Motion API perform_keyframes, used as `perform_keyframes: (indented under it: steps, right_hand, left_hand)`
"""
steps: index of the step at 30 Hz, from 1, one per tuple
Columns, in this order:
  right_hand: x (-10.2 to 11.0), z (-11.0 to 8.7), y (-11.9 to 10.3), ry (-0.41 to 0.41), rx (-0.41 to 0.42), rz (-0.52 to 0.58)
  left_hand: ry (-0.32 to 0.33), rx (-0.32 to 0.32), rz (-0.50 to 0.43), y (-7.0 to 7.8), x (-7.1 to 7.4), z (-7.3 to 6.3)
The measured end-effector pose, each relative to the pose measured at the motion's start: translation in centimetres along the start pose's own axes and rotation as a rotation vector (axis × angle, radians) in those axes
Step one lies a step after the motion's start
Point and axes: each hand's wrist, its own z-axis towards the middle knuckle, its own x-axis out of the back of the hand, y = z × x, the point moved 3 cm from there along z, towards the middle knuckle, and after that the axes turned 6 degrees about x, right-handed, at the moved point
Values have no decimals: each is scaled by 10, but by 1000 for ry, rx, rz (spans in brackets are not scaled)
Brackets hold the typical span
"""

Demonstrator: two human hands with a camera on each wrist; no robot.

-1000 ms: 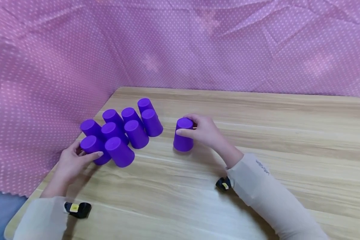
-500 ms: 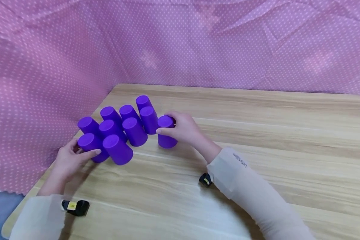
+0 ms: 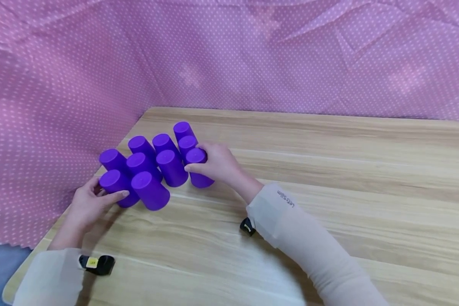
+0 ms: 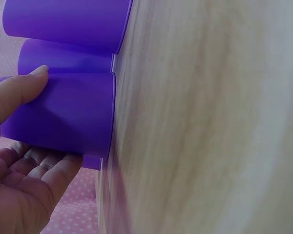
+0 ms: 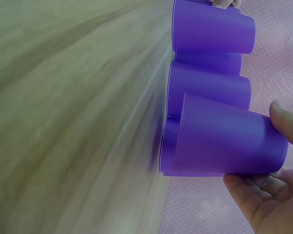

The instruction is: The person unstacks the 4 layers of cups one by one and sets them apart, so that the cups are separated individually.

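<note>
Several purple cups stand upside down in a close slanting group on the wooden table's left half. My left hand [image 3: 86, 206] holds the near-left purple cup [image 3: 114, 180], thumb on one side and fingers on the other; the left wrist view shows this cup [image 4: 63, 112] with its rim at the table. At the group's right end, my right hand [image 3: 219, 163] pinches another upside-down cup [image 3: 201, 179] near its base. From the right wrist, that held cup [image 5: 229, 136] overlaps the cups behind it, its rim slightly out from theirs. A front cup [image 3: 151, 191] stands between the two hands.
The wooden table [image 3: 329, 170] stretches away to the right. Pink dotted cloth [image 3: 252, 55] hangs along its back and left sides. A black wrist camera [image 3: 99, 264] sticks out from the left sleeve, another camera [image 3: 247, 227] from the right.
My right hand has carried its cup leftward from apart on the table to the group's right end, where it now partly covers a cup behind. The left hand keeps its hold.
</note>
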Motion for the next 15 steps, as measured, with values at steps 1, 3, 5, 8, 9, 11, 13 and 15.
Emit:
perform_keyframes:
  steps: [1,3,5,8,9,11,13,15]
  right_hand:
    - [-1,1,0,-1,-1,-4]
    - [-2,2,0,-2,-3,-13]
    - [-3,3,-1,1,-6,-24]
    - [-5,5,0,2,-10,-35]
    - [-6,5,1,2,-12,-37]
    - [-9,6,2,0,-17,-35]
    - [-12,7,2,0,-18,-42]
    - [-15,8,2,1,-13,-54]
  left_hand:
    - [0,2,0,0,0,0]
    - [-2,5,-2,0,0,-1]
    - [-1,4,-4,0,0,-1]
    - [-7,4,-14,0,0,0]
    - [-6,9,-11,0,0,0]
    - [-11,13,-20,0,0,0]
    - [-20,24,-25,-1,-1,0]
    - [-28,33,-25,-2,-1,0]
